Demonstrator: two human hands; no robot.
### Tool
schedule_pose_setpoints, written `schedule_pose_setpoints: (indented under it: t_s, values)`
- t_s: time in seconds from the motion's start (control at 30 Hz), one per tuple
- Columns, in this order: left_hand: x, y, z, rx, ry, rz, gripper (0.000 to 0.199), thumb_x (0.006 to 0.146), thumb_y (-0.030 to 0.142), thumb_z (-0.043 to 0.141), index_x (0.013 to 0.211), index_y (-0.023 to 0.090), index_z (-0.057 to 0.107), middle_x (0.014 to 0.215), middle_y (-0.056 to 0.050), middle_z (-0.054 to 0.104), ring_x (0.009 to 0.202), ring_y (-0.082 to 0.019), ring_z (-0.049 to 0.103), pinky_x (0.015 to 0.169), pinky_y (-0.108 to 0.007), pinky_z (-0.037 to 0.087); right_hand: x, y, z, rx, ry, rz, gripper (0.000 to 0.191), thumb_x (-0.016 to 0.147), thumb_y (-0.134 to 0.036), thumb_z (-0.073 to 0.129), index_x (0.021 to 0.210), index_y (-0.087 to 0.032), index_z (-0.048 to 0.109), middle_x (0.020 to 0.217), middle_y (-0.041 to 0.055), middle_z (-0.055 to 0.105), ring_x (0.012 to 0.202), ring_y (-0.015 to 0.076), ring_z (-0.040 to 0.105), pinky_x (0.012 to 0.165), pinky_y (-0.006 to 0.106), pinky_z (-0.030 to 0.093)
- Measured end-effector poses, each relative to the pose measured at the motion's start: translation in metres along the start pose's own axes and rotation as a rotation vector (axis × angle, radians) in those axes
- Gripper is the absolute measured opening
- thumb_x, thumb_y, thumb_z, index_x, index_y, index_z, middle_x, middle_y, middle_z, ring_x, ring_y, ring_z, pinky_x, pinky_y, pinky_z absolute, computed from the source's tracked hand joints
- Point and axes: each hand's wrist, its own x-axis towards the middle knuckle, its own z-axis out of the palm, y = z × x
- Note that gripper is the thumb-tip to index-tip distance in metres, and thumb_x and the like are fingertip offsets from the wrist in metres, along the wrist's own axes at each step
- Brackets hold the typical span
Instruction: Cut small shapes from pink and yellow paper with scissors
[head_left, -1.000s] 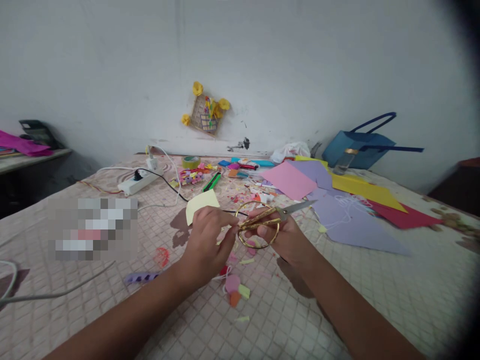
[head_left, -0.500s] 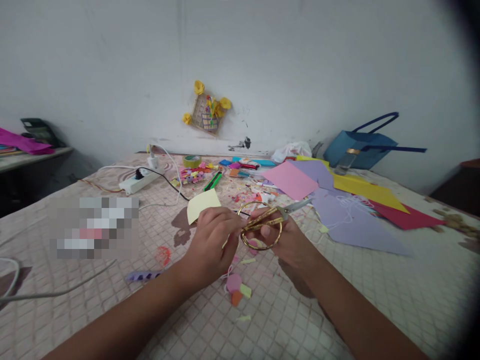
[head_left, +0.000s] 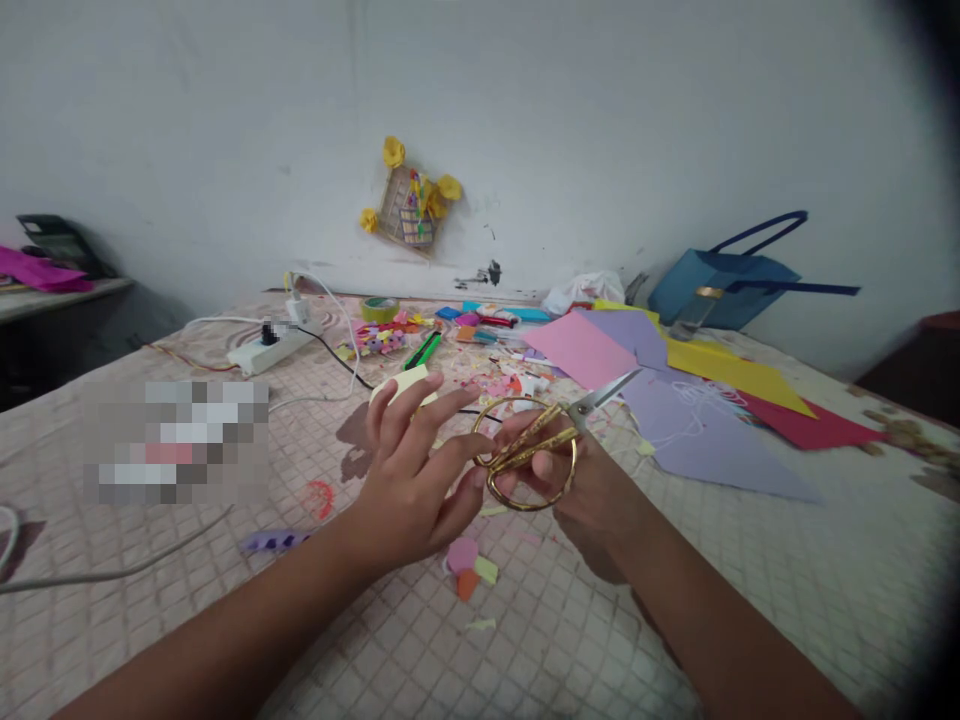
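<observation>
Gold-handled scissors (head_left: pixel 531 442) rest in my right hand (head_left: pixel 581 480), its fingers curled under the handles. Their silver blades are closed together and point up to the right. My left hand (head_left: pixel 420 480) has its fingers spread, with the index fingertip and thumb close by the handle loops; whether they touch is unclear. Behind those fingers is a pale yellow paper (head_left: pixel 409 381), partly covered. Below the hands lie a pink paper circle (head_left: pixel 462 556), an orange scrap (head_left: pixel 467 584) and small pale green scraps (head_left: pixel 486 570).
A white power strip (head_left: pixel 262 350) with cords stands at the left. Farther back are a green cutter knife (head_left: pixel 422 350), a tape roll (head_left: pixel 379 310) and scattered paper bits. Coloured sheets, including a purple sheet (head_left: pixel 720 463), lie at the right near a blue bag (head_left: pixel 720 285).
My left fingers have opened and spread out. The scissors have shifted slightly right and tilt a little more upward. The view has also moved slightly.
</observation>
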Motion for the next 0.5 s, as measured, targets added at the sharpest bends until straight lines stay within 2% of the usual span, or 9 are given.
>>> schedule_pose_setpoints:
  t_s: [0.07,0.23,0.43,0.5]
  values:
    - [0.0007,0.0006,-0.0017,-0.022,0.006,-0.010,0.017,0.072,0.021,0.054,0.088,0.026,0.057,0.122,-0.004,0.052,0.124,-0.030,0.032,0.102,-0.055,0.021,-0.0015,-0.0002,0.0028,0.001,0.009,0.024,0.031,0.067,-0.040,0.072,0.093,-0.026,0.064,0.068,-0.0020,0.066,0.063,0.0143,0.063,0.062,0.029,0.050]
    - [0.0012,0.0008,-0.0037,-0.027,0.018,0.009,0.017,0.070,0.024,0.056,0.086,0.026,0.057,0.116,-0.003,0.054,0.123,-0.030,0.034,0.102,-0.056,0.020,-0.0053,-0.0033,0.0074,0.036,0.019,0.017,0.029,0.068,-0.038,0.071,0.094,-0.027,0.064,0.082,-0.0011,0.066,0.063,0.0132,0.062,0.064,0.030,0.051]
    - [0.0006,0.0033,-0.0030,-0.061,0.011,0.022,0.015,0.069,0.024,0.055,0.084,0.025,0.056,0.109,-0.005,0.056,0.121,-0.030,0.036,0.102,-0.057,0.019,-0.0065,-0.0050,0.0049,0.045,-0.049,0.034,0.028,0.072,-0.041,0.067,0.097,-0.029,0.064,0.081,-0.0011,0.067,0.063,0.0128,0.062,0.066,0.030,0.051]
    - [0.0004,0.0031,-0.0030,-0.065,0.011,0.023,0.013,0.069,0.027,0.055,0.082,0.025,0.055,0.108,-0.004,0.057,0.120,-0.030,0.037,0.102,-0.057,0.018,-0.0057,-0.0024,0.0017,0.048,-0.055,0.047,0.031,0.071,-0.044,0.067,0.098,-0.028,0.064,0.084,0.0004,0.067,0.068,0.0146,0.063,0.069,0.032,0.051]
